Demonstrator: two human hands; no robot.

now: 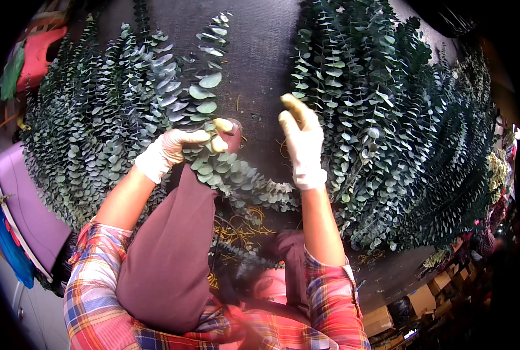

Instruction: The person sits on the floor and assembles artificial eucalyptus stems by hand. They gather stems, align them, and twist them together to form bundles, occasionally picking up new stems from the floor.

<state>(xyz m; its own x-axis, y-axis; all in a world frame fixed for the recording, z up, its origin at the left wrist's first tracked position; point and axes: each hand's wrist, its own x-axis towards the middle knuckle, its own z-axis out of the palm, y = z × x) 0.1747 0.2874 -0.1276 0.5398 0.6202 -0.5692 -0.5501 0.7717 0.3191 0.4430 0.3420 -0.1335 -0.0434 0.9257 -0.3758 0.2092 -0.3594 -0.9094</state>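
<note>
My left hand [172, 149], in a pale glove with yellowed fingertips, is closed around a eucalyptus stem [236, 175] whose round grey-green leaves trail down to the right over a dark work surface [260, 52]. My right hand [301, 140], also gloved, is raised beside it with fingers together and pointing up, holding nothing that I can see. It is close to a large heap of eucalyptus branches [388, 128] on the right. A maroon cloth [172, 251] hangs from my front, below the left hand.
Another heap of eucalyptus [97, 128] covers the left of the surface. Yellow rubber bands [242, 230] lie near my body. A purple-and-blue container [21, 216] sits at far left, a red object [35, 55] at top left, and cardboard boxes [423, 297] at lower right.
</note>
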